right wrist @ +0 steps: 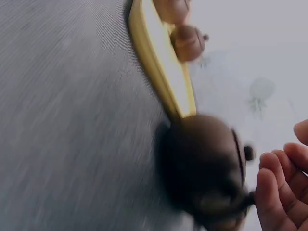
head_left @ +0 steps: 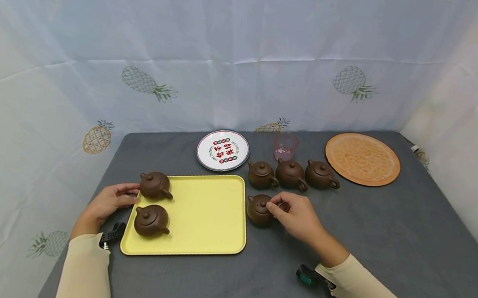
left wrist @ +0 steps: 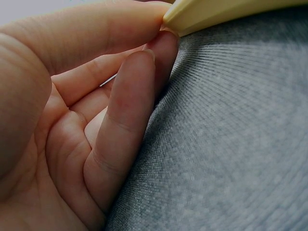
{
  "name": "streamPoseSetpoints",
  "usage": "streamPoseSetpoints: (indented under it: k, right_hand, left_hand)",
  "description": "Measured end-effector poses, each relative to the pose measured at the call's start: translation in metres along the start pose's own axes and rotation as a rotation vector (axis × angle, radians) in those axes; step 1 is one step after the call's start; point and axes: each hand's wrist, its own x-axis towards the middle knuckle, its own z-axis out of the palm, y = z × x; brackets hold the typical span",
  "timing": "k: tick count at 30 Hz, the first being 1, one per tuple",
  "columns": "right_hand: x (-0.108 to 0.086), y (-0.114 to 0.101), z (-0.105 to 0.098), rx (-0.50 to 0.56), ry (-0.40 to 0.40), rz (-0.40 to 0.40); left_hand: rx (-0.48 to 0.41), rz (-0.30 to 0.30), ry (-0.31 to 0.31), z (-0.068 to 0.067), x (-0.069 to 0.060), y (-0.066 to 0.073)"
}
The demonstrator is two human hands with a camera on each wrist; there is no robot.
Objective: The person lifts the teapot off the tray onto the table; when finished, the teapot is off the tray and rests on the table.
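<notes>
Two brown teapots, one (head_left: 154,185) behind the other (head_left: 151,221), sit on the left part of a yellow tray (head_left: 207,215). My left hand (head_left: 109,205) pinches the tray's left edge between thumb and fingers; the left wrist view shows the grip at the tray's corner (left wrist: 192,17). Just off the tray's right edge stands another teapot (head_left: 259,210). Over its handle side is my right hand (head_left: 298,217), fingers loosely bent and thumb apart. In the right wrist view the fingertips (right wrist: 267,180) are beside the handle of this teapot (right wrist: 202,159); contact is unclear.
Behind, three more teapots (head_left: 261,174) (head_left: 291,174) (head_left: 321,174) stand in a row. A white plate (head_left: 222,150) with red markings, a clear pinkish cup (head_left: 285,147) and a round tan board (head_left: 362,159) lie along the back of the grey table (head_left: 389,249).
</notes>
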Motion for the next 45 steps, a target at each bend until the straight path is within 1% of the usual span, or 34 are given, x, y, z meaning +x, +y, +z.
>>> streamPoseSetpoints:
  k: [3,8,13,15,17,19,23,27,33,39,45]
  right_hand:
    - [0.006,-0.01,0.012,-0.009,-0.012,-0.051]
    - [0.018,-0.03,0.037,-0.017,-0.068,-0.125]
    - [0.029,-0.048,0.071,-0.051,-0.167,-0.189]
    - [0.032,-0.055,0.087,-0.04,-0.218,-0.207]
    - [0.034,-0.06,0.102,-0.025,-0.265,-0.216]
    - [0.036,-0.066,0.117,-0.01,-0.307,-0.205]
    - [0.04,-0.075,0.145,0.026,-0.359,-0.17]
    - [0.047,-0.084,0.166,0.06,-0.375,-0.131]
    - [0.054,-0.095,0.188,0.029,-0.385,-0.086]
    - [0.056,-0.097,0.206,-0.009,-0.342,-0.094]
    - [0.056,-0.096,0.212,-0.042,-0.318,-0.104]
  left_hand:
    - [-0.001,-0.004,0.001,-0.001,0.0,0.0]
    - [0.012,-0.009,0.008,-0.001,0.001,-0.002]
    - [0.008,-0.005,0.008,-0.002,0.002,-0.004]
    - [0.007,0.002,0.003,-0.001,0.002,-0.004]
    - [0.003,0.006,0.002,-0.001,0.002,-0.004]
    - [-0.005,0.005,0.004,0.0,0.002,-0.005]
    - [-0.009,0.007,0.006,0.0,0.002,-0.005]
    - [0.0,0.008,0.008,0.0,0.001,-0.005]
    - [0.014,-0.002,0.012,-0.001,0.002,-0.004]
    - [0.019,-0.016,0.006,-0.002,0.001,-0.003]
    - [0.006,-0.014,0.002,-0.001,0.002,-0.004]
